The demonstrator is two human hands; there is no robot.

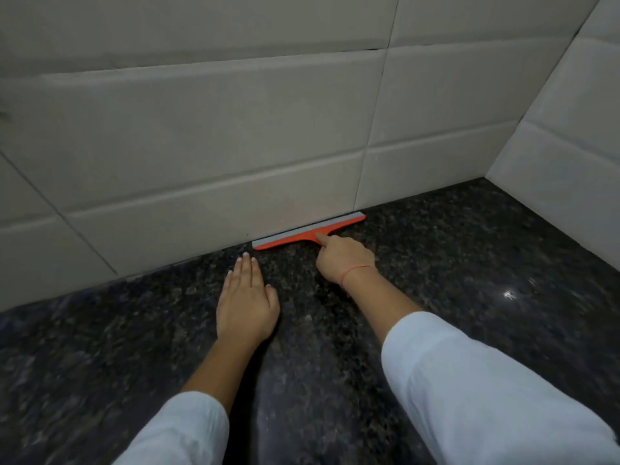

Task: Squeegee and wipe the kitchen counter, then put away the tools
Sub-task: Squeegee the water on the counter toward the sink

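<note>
The right hand (345, 260) grips the orange squeegee (302, 235) at the tiled wall (201, 146); the left hand (246, 303) lies flat on the counter (469, 263).

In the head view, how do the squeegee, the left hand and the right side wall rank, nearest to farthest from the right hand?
1. Squeegee: held by the right hand, at the foot of the back wall.
2. Left hand: flat on the counter, to its left.
3. Side wall: far off to the right.

right hand (347, 260) gripping squeegee (302, 233), left hand (246, 305) flat
</note>
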